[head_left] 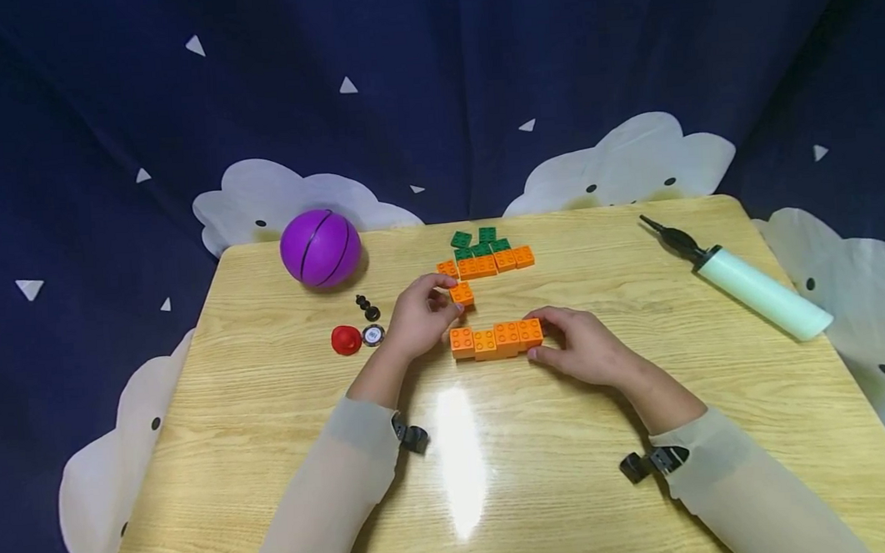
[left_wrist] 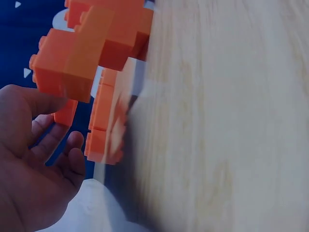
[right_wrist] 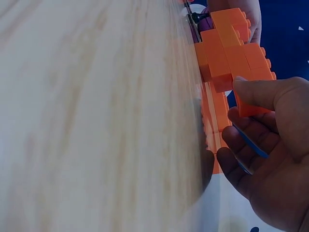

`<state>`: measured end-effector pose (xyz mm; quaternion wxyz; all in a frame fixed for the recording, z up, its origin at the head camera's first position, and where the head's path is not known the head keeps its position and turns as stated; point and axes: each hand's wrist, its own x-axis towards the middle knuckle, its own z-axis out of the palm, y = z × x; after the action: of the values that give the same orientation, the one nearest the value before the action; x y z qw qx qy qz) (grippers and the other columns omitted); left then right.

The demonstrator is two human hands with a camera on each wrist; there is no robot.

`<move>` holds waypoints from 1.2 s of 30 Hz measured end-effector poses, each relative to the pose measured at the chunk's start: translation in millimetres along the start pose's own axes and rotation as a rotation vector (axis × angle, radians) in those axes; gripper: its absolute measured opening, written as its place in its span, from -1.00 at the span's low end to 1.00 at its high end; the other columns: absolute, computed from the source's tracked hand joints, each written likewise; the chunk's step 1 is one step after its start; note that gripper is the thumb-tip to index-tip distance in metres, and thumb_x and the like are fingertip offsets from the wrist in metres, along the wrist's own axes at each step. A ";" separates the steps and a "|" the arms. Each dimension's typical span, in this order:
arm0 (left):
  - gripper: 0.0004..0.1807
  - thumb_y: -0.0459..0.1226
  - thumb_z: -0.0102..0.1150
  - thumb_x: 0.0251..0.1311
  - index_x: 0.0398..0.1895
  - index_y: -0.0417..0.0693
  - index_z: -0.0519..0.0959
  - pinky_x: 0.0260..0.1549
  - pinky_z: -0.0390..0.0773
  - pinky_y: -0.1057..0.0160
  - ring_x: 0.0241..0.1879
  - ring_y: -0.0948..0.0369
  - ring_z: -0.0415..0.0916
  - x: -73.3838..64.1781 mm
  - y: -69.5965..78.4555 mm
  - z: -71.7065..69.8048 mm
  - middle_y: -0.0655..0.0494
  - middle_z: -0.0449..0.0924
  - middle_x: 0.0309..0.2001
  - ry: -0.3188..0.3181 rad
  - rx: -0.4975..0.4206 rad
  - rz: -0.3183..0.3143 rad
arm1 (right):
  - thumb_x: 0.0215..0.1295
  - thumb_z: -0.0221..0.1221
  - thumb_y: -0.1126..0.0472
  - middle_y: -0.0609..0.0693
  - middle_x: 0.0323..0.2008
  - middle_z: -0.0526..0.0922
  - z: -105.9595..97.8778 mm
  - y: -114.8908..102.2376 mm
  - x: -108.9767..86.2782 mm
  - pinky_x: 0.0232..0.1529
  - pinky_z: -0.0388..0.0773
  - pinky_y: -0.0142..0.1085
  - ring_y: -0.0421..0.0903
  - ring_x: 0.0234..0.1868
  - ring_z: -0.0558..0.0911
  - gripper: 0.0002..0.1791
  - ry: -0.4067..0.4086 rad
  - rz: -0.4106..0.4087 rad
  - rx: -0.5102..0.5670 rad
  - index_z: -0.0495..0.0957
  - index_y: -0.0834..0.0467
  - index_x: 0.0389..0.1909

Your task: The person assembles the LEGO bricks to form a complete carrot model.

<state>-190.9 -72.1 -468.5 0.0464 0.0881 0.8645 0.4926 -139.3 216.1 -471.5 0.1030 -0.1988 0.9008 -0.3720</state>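
My left hand (head_left: 418,316) pinches a single orange toy brick (head_left: 462,294) between thumb and fingers. Just in front of it lies a joined row of orange bricks (head_left: 496,340), with some bricks set lower than others. The right hand (head_left: 587,347) grips this row at its right end, thumb on the near side and fingers on the far side. In the right wrist view, the thumb (right_wrist: 258,93) presses the end brick of the orange row (right_wrist: 231,60). The left wrist view shows the small brick (left_wrist: 65,114) partly hidden by the left fingers.
Behind the hands are loose orange bricks (head_left: 476,266) in a line and several green bricks (head_left: 482,249). To the left stand a purple ball (head_left: 321,248), a black chess-like piece (head_left: 367,307), a red hat (head_left: 346,340) and a round chip (head_left: 373,335). A hand pump (head_left: 759,289) lies right.
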 end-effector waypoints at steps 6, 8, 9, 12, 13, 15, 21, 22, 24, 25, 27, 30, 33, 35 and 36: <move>-0.68 -0.23 0.41 0.29 0.07 0.10 0.61 0.03 0.61 0.05 0.02 0.10 0.55 -8.6 4.4 -2.7 0.15 0.60 0.02 -0.010 -0.034 -0.005 | 0.31 0.42 0.14 0.10 0.20 0.65 1.2 1.0 -0.1 0.34 0.43 0.08 0.10 0.29 0.57 -0.45 0.012 -0.002 0.003 0.54 0.13 0.28; -0.69 -0.23 0.40 0.30 0.08 0.11 0.61 0.05 0.61 0.06 0.04 0.09 0.54 -11.4 4.6 -3.4 0.17 0.60 0.03 -0.012 -0.048 -0.004 | 0.31 0.42 0.13 0.10 0.19 0.66 1.6 1.3 0.0 0.34 0.43 0.07 0.10 0.28 0.58 -0.46 0.015 -0.004 0.004 0.54 0.14 0.27; -0.69 -0.23 0.40 0.30 0.08 0.11 0.61 0.05 0.62 0.06 0.04 0.09 0.54 -13.0 4.7 -3.8 0.17 0.60 0.03 -0.013 -0.055 -0.003 | 0.31 0.42 0.13 0.10 0.19 0.66 1.7 1.2 0.1 0.33 0.44 0.07 0.10 0.28 0.58 -0.46 0.017 -0.004 0.005 0.54 0.14 0.27; -0.68 -0.23 0.40 0.31 0.09 0.13 0.62 -0.02 0.62 0.06 0.02 0.07 0.55 -17.5 5.2 -5.1 0.14 0.60 0.03 -0.014 -0.075 0.001 | 0.32 0.42 0.13 0.12 0.19 0.66 2.1 0.9 0.3 0.33 0.44 0.08 0.11 0.28 0.58 -0.46 0.020 -0.008 0.001 0.54 0.16 0.27; -0.68 -0.23 0.40 0.30 0.09 0.14 0.62 -0.04 0.62 0.05 0.02 0.06 0.55 -18.9 5.6 -5.6 0.12 0.60 0.03 -0.014 -0.078 0.006 | 0.32 0.42 0.13 0.12 0.19 0.66 2.2 0.6 0.4 0.33 0.44 0.08 0.12 0.28 0.58 -0.46 0.021 -0.008 -0.001 0.54 0.16 0.27; -0.67 -0.23 0.41 0.30 0.10 0.15 0.62 -0.09 0.61 0.05 0.01 0.04 0.55 -21.5 7.2 -6.5 0.08 0.60 0.04 -0.015 -0.085 0.017 | 0.32 0.42 0.13 0.12 0.19 0.66 2.5 0.2 0.5 0.33 0.44 0.08 0.12 0.28 0.58 -0.46 0.021 -0.005 -0.004 0.54 0.16 0.27; -0.66 -0.22 0.42 0.28 0.10 0.18 0.62 -0.12 0.60 0.05 -0.05 0.05 0.55 -28.5 14.4 -6.9 0.09 0.60 0.04 -0.020 -0.081 0.052 | 0.32 0.41 0.12 0.12 0.19 0.65 2.3 -0.7 0.6 0.34 0.42 0.08 0.12 0.29 0.57 -0.47 0.020 0.003 -0.005 0.55 0.15 0.26; -0.66 -0.22 0.42 0.28 0.10 0.19 0.63 -0.12 0.60 0.05 -0.05 0.06 0.55 -29.5 15.5 -6.6 0.12 0.60 0.05 -0.021 -0.078 0.054 | 0.32 0.41 0.12 0.11 0.19 0.65 2.2 -0.8 0.6 0.34 0.42 0.09 0.12 0.29 0.57 -0.47 0.019 0.004 -0.006 0.55 0.15 0.26; -0.66 -0.22 0.42 0.28 0.10 0.19 0.63 -0.11 0.59 0.05 -0.03 0.09 0.54 -31.3 17.5 -5.8 0.17 0.60 0.05 -0.025 -0.080 0.056 | 0.32 0.41 0.12 0.11 0.19 0.65 2.0 -0.8 0.6 0.34 0.42 0.09 0.12 0.29 0.57 -0.47 0.017 0.007 -0.007 0.54 0.15 0.26; -0.66 -0.22 0.42 0.28 0.09 0.20 0.63 -0.11 0.59 0.06 -0.04 0.09 0.54 -32.3 18.4 -5.3 0.19 0.60 0.05 -0.026 -0.081 0.054 | 0.32 0.41 0.12 0.11 0.19 0.65 1.9 -0.8 0.7 0.34 0.42 0.09 0.12 0.29 0.57 -0.47 0.016 0.010 -0.008 0.54 0.15 0.26; -0.66 -0.21 0.43 0.27 0.09 0.21 0.64 -0.12 0.59 0.06 -0.05 0.09 0.55 -34.1 19.5 -4.5 0.21 0.60 0.05 -0.027 -0.088 0.051 | 0.32 0.41 0.12 0.11 0.20 0.65 1.6 -0.8 0.7 0.34 0.42 0.09 0.12 0.29 0.57 -0.47 0.014 0.014 -0.008 0.54 0.14 0.26; -0.66 -0.21 0.44 0.25 0.08 0.21 0.64 -0.10 0.58 0.06 -0.04 0.07 0.54 -36.8 20.3 -3.2 0.22 0.60 0.04 -0.027 -0.090 0.061 | 0.32 0.41 0.11 0.10 0.20 0.65 1.3 -1.0 0.9 0.35 0.42 0.09 0.12 0.30 0.56 -0.47 0.010 0.018 -0.006 0.54 0.14 0.27; -0.66 -0.21 0.44 0.25 0.07 0.20 0.65 -0.05 0.56 0.05 0.01 0.09 0.52 -39.7 20.6 -1.3 0.24 0.61 0.04 -0.033 -0.081 0.080 | 0.33 0.42 0.10 0.10 0.20 0.65 1.0 -1.1 0.9 0.36 0.41 0.09 0.12 0.31 0.55 -0.46 0.004 0.024 -0.003 0.54 0.14 0.27; -0.66 -0.21 0.45 0.25 0.07 0.19 0.65 0.01 0.54 0.04 0.05 0.12 0.51 -41.5 20.5 0.2 0.24 0.62 0.04 -0.039 -0.073 0.097 | 0.32 0.42 0.10 0.10 0.21 0.65 0.9 -0.9 1.0 0.36 0.40 0.10 0.12 0.32 0.55 -0.47 0.001 0.026 -0.002 0.54 0.13 0.26; -0.66 -0.21 0.45 0.24 0.07 0.19 0.66 0.04 0.53 0.04 0.06 0.13 0.50 -42.4 20.6 1.0 0.25 0.61 0.03 -0.041 -0.065 0.102 | 0.32 0.42 0.10 0.10 0.20 0.65 0.9 -0.8 1.0 0.36 0.40 0.10 0.12 0.32 0.55 -0.47 0.000 0.025 -0.001 0.55 0.13 0.26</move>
<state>-146.9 -69.3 -451.6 0.0418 0.1408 0.8412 0.5204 -139.7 214.6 -471.6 0.1077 -0.1874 0.9034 -0.3704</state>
